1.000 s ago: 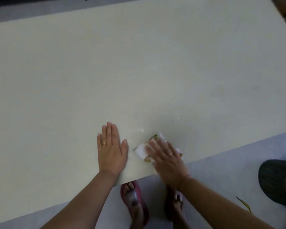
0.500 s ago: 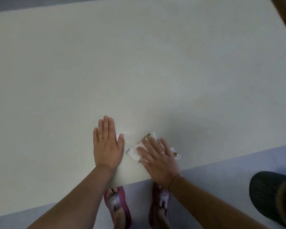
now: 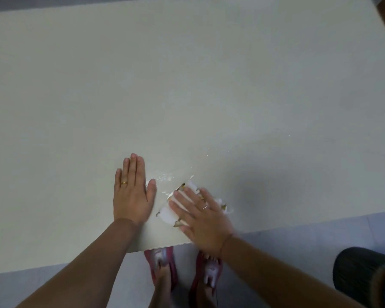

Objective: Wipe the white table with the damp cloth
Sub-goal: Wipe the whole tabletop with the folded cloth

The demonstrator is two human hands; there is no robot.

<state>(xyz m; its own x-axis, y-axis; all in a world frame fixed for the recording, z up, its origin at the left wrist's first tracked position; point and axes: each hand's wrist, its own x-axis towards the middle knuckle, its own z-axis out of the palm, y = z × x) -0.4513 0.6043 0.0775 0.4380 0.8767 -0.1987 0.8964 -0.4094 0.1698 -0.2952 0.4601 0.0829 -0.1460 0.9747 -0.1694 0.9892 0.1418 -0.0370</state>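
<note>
We note wiping underway: R hand (image 3: 206, 215), fingers flat, presses damp cloth (image 3: 168, 214) on white table (image 3: 187, 85) near front edge. L hand (image 3: 132, 192) flat, braced beside. Next: sweep outward w/ pressure.

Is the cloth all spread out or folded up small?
Folded up small. The cloth is a compact wad, only peeking out around the flat right hand pressing it onto the white table.

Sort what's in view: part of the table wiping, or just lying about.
Job: white table; damp cloth; right hand pressing the cloth; left hand flat on the table.
Lying about: black ribbed container on the floor; red sandals.
</note>
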